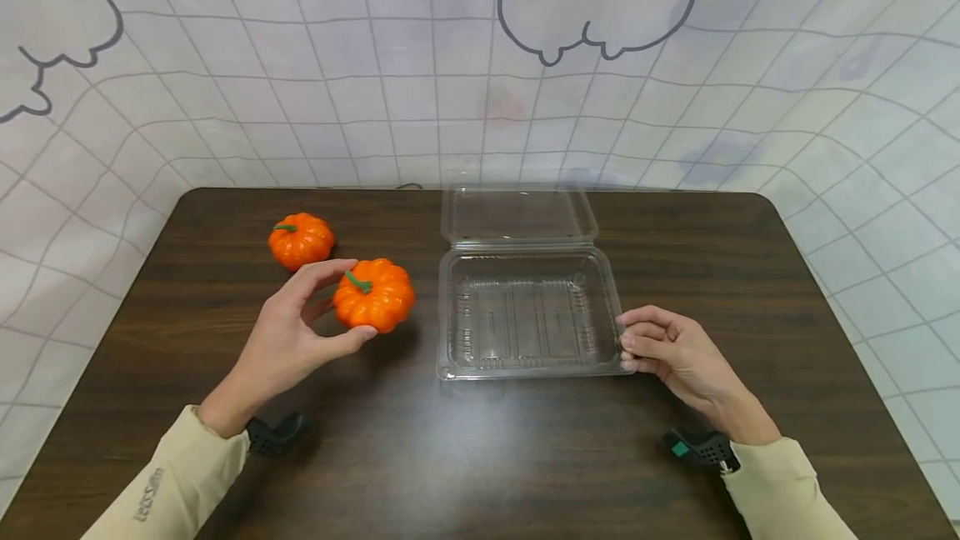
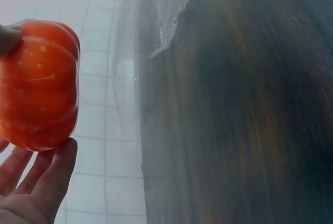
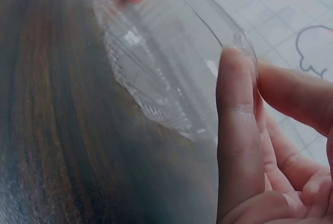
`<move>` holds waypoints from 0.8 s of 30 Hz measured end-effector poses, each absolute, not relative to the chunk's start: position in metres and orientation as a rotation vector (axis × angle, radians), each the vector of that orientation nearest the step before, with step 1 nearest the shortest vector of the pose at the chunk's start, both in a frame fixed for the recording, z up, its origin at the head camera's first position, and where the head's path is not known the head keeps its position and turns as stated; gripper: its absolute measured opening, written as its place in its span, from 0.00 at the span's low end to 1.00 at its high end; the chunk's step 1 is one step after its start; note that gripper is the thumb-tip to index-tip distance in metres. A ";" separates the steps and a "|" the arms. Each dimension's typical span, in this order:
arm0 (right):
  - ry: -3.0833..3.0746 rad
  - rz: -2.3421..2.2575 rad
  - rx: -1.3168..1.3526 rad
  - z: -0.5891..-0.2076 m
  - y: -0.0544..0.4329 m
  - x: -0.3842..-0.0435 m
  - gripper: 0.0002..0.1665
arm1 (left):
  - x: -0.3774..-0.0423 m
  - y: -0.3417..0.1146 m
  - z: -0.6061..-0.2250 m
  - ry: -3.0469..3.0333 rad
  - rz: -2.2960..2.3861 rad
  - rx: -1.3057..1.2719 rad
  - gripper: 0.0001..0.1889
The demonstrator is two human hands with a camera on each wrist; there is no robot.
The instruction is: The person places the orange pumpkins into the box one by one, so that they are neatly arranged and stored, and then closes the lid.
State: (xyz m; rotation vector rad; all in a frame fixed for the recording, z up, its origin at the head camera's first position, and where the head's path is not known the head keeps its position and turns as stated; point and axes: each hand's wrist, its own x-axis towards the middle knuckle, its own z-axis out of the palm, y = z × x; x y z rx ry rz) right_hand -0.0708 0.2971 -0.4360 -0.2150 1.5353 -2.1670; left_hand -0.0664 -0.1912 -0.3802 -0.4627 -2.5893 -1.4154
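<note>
A small orange toy pumpkin (image 1: pixel 378 297) with a green stem is gripped between the thumb and fingers of my left hand (image 1: pixel 288 327). In the left wrist view the pumpkin (image 2: pixel 39 86) is held up off the table, with fingers beneath and the thumb at its upper edge. To its right lies a clear plastic clamshell box (image 1: pixel 531 372), its lid (image 1: pixel 517 215) folded back toward the wall. My right hand (image 1: pixel 678 357) pinches the box's right rim near the front corner; the right wrist view shows thumb and finger on that rim (image 3: pixel 247 41).
A second orange pumpkin (image 1: pixel 302 242) sits on the dark wooden table (image 1: pixel 480 457), behind my left hand. White cloth (image 1: pixel 390 90) with a grid and cartoon outlines hangs behind the table and along its sides. Dark bands (image 1: pixel 273 433) circle both wrists.
</note>
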 end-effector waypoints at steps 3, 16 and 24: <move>1.549 -2.154 -0.224 -0.436 0.297 -0.070 0.17 | -0.068 -0.187 -0.380 -2.594 -1.412 -0.484 0.40; 1.531 -2.163 -0.226 -0.439 0.296 -0.070 0.16 | -0.075 -0.163 -0.375 -2.562 -1.484 -0.541 0.39; 1.530 -2.154 -0.228 -0.439 0.294 -0.071 0.15 | -0.081 -0.145 -0.372 -2.603 -1.488 -0.578 0.39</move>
